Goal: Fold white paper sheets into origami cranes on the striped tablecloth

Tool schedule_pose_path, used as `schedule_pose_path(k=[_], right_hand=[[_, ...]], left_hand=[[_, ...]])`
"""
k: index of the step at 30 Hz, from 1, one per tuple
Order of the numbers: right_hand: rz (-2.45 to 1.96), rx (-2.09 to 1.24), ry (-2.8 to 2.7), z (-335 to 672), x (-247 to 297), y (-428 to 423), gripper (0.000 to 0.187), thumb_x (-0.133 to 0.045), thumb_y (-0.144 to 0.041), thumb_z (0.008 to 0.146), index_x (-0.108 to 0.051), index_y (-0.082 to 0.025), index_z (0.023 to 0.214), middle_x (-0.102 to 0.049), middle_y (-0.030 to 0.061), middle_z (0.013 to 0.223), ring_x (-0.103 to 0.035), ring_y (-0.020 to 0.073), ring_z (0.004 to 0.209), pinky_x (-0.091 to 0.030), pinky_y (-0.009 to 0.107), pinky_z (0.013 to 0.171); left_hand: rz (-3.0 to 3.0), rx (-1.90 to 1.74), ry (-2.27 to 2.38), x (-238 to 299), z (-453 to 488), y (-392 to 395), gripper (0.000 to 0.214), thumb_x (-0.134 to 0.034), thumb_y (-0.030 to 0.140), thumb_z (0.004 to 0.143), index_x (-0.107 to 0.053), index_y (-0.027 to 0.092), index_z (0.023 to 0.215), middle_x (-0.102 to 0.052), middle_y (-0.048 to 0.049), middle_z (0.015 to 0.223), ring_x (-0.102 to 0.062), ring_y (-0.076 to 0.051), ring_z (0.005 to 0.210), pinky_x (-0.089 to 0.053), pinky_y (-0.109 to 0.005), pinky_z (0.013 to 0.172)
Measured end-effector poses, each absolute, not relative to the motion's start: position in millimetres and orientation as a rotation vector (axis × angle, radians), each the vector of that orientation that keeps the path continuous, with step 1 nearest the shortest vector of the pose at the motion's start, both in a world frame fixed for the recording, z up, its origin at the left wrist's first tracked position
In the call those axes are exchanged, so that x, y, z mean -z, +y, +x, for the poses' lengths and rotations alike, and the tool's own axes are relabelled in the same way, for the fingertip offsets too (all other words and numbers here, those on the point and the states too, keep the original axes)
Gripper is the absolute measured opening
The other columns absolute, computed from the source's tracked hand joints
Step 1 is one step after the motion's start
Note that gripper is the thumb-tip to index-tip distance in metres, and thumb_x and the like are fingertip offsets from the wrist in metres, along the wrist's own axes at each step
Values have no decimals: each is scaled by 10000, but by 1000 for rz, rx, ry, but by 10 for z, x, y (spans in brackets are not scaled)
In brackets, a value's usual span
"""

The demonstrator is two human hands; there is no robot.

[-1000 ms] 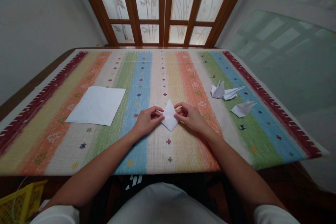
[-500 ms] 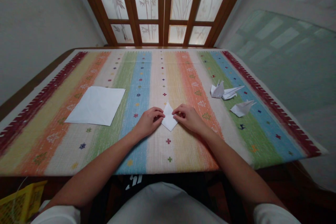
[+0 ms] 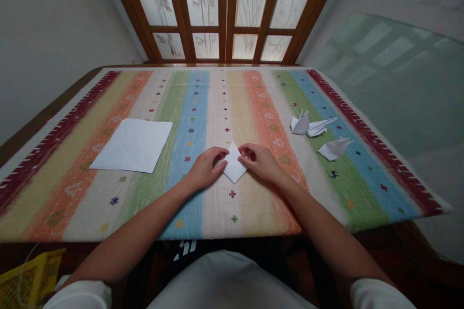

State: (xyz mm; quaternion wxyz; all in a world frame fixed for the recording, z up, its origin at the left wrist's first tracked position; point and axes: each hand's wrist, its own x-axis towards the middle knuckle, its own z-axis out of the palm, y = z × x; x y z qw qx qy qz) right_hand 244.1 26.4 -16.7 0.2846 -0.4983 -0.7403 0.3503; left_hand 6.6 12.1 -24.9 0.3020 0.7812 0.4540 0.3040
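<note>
A small folded white paper [image 3: 234,168], kite-shaped with one point away from me and one toward me, lies on the striped tablecloth in front of me. My left hand [image 3: 208,166] pinches its left edge between thumb and fingers. On the opposite side, my right hand [image 3: 259,160] grips the right edge the same way, fingers curled. Fingertips cover parts of both side edges.
White square paper sheets [image 3: 133,146] lie to the left on the striped tablecloth [image 3: 217,217]. Three folded paper cranes [image 3: 334,149] sit at the right. A yellow basket [image 3: 32,277] is below the table's left front edge. Wooden glazed doors [image 3: 226,14] stand beyond.
The folded paper has shifted very slightly toward me and its lower part looks a bit wider. Both hands stay at its sides with small finger movements.
</note>
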Motion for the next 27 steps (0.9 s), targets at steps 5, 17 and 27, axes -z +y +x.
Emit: schedule_pose_path(k=[5, 17, 27], right_hand=[[-1372, -1027, -1886, 2444, 200, 270, 360, -764, -276, 886, -721, -171, 1227, -762, 72, 918, -651, 173, 720, -514, 310, 705], [-1286, -1215, -1782, 2435, 201, 266, 451, -819, -220, 769, -731, -182, 1210, -765, 80, 1031, -688, 180, 826, -572, 338, 797], [-1093, -1421, -1477, 2391, 183, 249, 428, -829, -301, 732, -637, -251, 1110, -676, 67, 1177, -730, 212, 1007, -624, 323, 802]], left_hand=[[2020, -830, 1177, 203, 81, 93, 314, -703, 161, 886, -666, 202, 1195, -719, -72, 1112, -693, -207, 964, -564, -395, 944], [1887, -871, 1148, 261, 95, 86, 442, -715, 129, 826, -598, 194, 1247, -693, -110, 1214, -698, -208, 1028, -592, -372, 901], [1687, -907, 1113, 196, 89, 66, 201, -673, 346, 932, -526, 215, 970, -655, 0, 913, -616, -120, 739, -504, -252, 695]])
